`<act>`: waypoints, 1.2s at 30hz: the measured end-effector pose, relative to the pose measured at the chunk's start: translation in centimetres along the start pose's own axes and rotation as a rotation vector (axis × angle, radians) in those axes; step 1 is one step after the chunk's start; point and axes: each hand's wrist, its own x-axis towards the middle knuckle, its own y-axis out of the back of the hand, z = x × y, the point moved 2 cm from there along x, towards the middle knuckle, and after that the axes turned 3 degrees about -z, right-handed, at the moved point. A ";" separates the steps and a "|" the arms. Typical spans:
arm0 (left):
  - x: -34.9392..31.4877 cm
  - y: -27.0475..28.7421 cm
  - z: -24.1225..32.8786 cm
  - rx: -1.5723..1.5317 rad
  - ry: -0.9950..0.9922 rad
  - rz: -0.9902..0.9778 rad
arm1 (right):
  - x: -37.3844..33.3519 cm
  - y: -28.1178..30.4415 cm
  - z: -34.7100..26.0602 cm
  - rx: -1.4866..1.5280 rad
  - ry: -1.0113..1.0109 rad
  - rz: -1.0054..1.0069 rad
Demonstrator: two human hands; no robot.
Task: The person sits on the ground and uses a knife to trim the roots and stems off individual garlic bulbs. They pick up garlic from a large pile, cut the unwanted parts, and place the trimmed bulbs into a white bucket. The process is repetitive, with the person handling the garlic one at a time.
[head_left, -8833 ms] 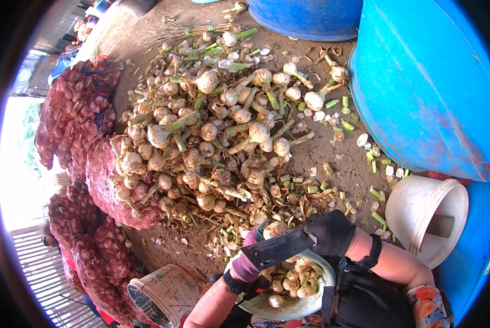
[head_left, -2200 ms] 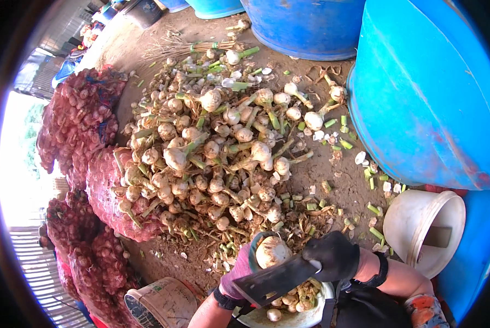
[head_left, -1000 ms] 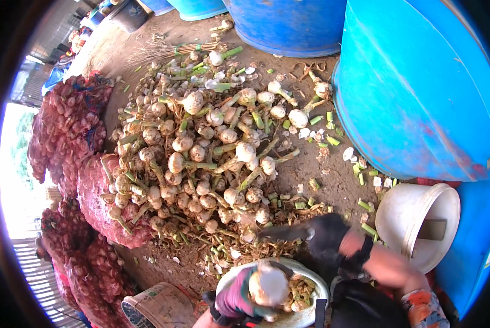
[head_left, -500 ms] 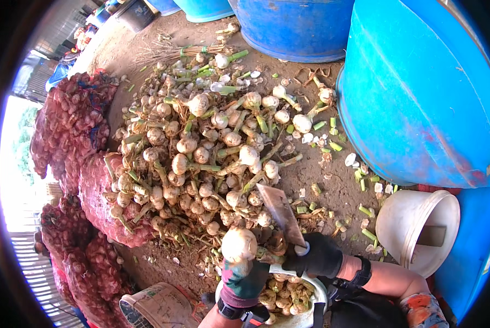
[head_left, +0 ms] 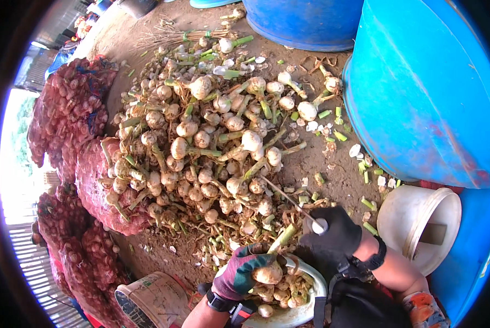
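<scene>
Soil (head_left: 335,183) floored the place, strewn with a heap of bulbs (head_left: 187,129) and cut stalks (head_left: 369,204), between red mesh sacks (head_left: 64,112) and blue barrels (head_left: 425,98). A pale basin (head_left: 315,303) held loose bulbs (head_left: 283,295); a white bucket (head_left: 401,216) contained something flat and tan. The left hand (head_left: 239,273) curled its fingers round a stalked bulb (head_left: 269,273) just over the basin; the right hand (head_left: 335,234) was closed on a knife (head_left: 290,200).

White daylight glare from the left opening (head_left: 13,169) (edges dark, bowed).
</scene>
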 end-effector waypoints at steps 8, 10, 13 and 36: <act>-0.3 -0.7 0.2 -0.561 0.426 0.128 | -0.7 -3.2 1.4 -0.063 -0.003 -0.169; -0.8 -0.3 0.4 -0.668 0.331 0.105 | -0.2 -3.8 2.6 -0.132 -0.044 -0.250; -2.0 0.4 3.3 -1.071 0.200 0.177 | -1.9 -5.6 9.1 -0.556 -0.356 -0.464; -6.7 22.8 -14.0 -0.283 0.302 1.273 | -0.6 -2.9 4.9 0.001 -0.368 -0.137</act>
